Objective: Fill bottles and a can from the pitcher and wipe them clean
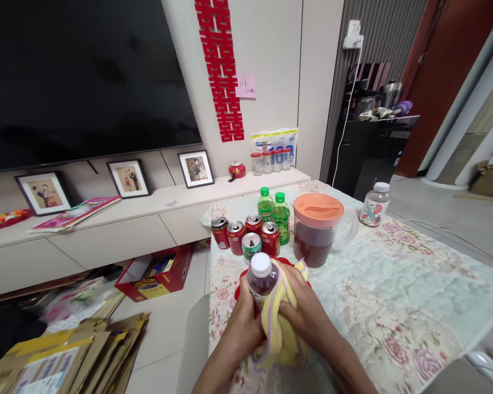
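My left hand is wrapped round a clear plastic bottle with a white cap and dark liquid inside. A yellow cloth with a purple edge is bunched in my right hand, pressed to the bottle's right side. The bottle stands nearly upright above a red dish, mostly hidden by my hands. Just beyond are several red cans, a green-topped can and two green bottles. A pitcher of dark liquid with an orange lid stands to the right.
The table has a floral cloth. A white-capped jar stands near its far right edge. Behind, a low cabinet bears photo frames, a red pot and glass jars. Flattened cardboard and a red box lie on the floor at left.
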{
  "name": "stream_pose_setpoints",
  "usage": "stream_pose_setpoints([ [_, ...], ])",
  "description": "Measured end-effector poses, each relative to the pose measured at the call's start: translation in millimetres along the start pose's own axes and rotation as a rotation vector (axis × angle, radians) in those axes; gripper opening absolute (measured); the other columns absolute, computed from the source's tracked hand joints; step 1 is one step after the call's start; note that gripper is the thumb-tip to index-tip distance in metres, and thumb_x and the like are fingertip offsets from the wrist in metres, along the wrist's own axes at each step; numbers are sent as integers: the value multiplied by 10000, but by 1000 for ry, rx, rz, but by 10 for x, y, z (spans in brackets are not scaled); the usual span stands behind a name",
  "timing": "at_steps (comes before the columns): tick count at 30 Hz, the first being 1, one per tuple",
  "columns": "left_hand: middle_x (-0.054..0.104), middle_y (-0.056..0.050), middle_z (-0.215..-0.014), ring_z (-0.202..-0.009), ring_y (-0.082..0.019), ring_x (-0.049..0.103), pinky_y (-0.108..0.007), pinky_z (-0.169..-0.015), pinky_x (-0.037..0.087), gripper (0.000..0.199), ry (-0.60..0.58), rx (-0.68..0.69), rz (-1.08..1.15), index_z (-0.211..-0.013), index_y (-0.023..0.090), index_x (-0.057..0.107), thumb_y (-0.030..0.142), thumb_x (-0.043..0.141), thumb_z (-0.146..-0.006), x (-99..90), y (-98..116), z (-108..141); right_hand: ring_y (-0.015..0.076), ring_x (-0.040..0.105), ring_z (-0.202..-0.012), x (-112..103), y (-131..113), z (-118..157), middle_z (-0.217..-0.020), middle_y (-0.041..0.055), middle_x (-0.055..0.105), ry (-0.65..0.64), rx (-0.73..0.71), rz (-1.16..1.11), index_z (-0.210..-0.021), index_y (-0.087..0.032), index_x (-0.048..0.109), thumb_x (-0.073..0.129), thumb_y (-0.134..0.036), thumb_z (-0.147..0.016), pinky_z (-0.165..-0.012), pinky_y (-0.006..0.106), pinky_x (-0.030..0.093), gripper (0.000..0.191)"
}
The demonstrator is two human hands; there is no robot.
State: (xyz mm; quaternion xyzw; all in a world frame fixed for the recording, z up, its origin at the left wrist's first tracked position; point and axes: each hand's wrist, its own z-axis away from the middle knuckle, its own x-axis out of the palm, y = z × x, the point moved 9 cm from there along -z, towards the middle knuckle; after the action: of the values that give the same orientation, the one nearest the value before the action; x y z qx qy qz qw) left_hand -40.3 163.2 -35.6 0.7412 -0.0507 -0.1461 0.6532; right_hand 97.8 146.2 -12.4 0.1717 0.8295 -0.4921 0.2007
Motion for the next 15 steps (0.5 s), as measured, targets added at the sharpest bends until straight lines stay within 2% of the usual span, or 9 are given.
stream_pose_setpoints([
  [4, 654, -130, -1357, -1369, -329, 559, -495, -1188, 398, 742, -18, -45, 32, -1447, 241, 395, 329, 777, -817, -60, -105, -19, 290, 487, -1381, 68, 61, 23, -1475, 112, 560, -57, 22, 62, -1507, -213, 519, 526, -112, -758, -1207, 468, 389, 756],
  [7, 640, -128, -1397, -1380, -318, 555, -489, -1199, 388, 708, -22, -62, 63, -1442, 254, 400, 307, 753, -831, -78, -173, -20, 322, 491, -1343, 109, 115, 74, -1426, 133, 576, -18, 74, 119, -1481, -186, 552, 506, -53, -674, -1180, 506, 405, 820],
  [11, 600, -126, -1455, -1417, -319, 518, -492, -1221, 352, 720, 18, -65, 36, -1458, 256, 387, 277, 733, -827, -90, -185, -9, 376, 478, -1306, 106, 169, 126, -1438, 192, 530, 74, 162, 195, -1472, -143, 566, 475, -18, -704, -1130, 597, 407, 784],
  [15, 548, -136, -1508, -1461, -342, 462, -506, -1235, 322, 811, 82, -32, 7, -1506, 261, 362, 287, 769, -805, -91, -132, -11, 322, 482, -1346, 44, 76, 92, -1431, 145, 548, 77, 147, 167, -1486, -179, 548, 493, -30, -693, -1164, 506, 418, 809],
])
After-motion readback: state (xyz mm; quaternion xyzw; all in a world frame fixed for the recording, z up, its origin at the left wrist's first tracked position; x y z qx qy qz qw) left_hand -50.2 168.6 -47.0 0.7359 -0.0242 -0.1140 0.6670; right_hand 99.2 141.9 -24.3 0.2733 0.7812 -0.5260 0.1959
